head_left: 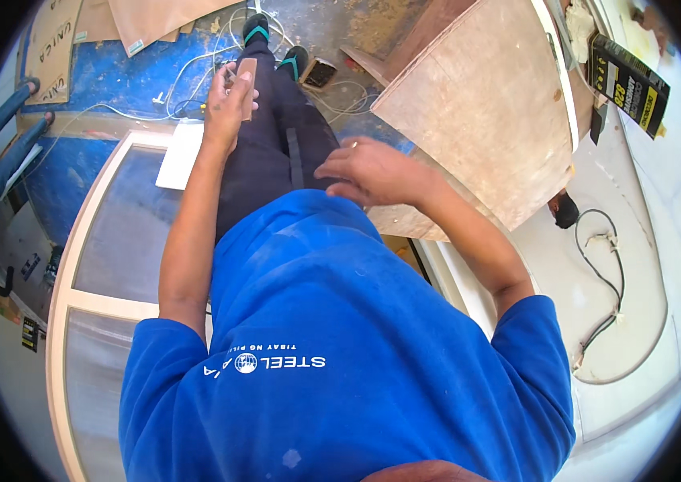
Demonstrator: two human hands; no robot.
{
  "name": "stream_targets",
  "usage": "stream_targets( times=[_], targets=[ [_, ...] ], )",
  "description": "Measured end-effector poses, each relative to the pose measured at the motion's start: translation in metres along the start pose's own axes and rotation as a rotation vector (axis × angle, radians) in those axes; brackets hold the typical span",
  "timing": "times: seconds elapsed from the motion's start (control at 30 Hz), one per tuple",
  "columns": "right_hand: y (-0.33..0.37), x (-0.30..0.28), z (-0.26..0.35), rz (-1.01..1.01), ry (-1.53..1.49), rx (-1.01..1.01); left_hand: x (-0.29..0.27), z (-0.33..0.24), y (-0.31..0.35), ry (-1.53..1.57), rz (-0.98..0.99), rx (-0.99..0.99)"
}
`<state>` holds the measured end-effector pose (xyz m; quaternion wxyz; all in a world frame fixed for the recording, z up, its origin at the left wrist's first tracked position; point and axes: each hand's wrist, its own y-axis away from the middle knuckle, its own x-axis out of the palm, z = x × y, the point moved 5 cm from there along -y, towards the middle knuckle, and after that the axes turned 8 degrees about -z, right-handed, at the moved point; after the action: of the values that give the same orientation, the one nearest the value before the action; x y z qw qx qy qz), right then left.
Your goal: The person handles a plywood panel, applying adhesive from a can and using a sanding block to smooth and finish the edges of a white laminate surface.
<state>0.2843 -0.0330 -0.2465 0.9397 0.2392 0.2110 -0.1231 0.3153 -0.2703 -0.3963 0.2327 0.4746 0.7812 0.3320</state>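
Observation:
Out ahead over my legs, my left hand (pixel 229 100) is closed around a small brown rectangular block (pixel 249 87), held on end. What the block is made of I cannot make out. My right hand (pixel 374 170), with a ring on one finger, hovers in front of my right thigh. Its fingers are loosely stretched and slightly apart, and nothing shows in them. Just right of that hand leans a large pale plywood panel (pixel 469 120). Below my left wrist lies a white flat sheet (pixel 180 157) on a cream-framed panel (pixel 99 299).
White cords (pixel 196 68) trail over the blue-stained floor near my feet. A small open box (pixel 320 74) stands beside my right foot. Another person's legs (pixel 3 132) are at the far left. On the right are a black-and-yellow container (pixel 628 84) and a black cable (pixel 620 277).

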Motion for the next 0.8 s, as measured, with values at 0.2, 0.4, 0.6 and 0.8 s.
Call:
stream_targets(
  times=[0.2, 0.4, 0.6, 0.8],
  targets=[
    [0.013, -0.068, -0.043, -0.377, 0.705, 0.119, 0.0, 0.011, -0.006, -0.035, 0.018, -0.012],
    [0.014, -0.087, -0.069, -0.21, 0.573, 0.091, 0.005, 0.019, -0.001, -0.077, 0.069, -0.02],
    [0.005, -0.09, -0.071, -0.176, 0.552, 0.004, 0.002, 0.03, -0.004, -0.092, 0.054, -0.052],
    [0.004, -0.094, -0.078, -0.137, 0.543, 0.013, -0.002, 0.034, -0.009, -0.109, 0.05, -0.068]
  ],
)
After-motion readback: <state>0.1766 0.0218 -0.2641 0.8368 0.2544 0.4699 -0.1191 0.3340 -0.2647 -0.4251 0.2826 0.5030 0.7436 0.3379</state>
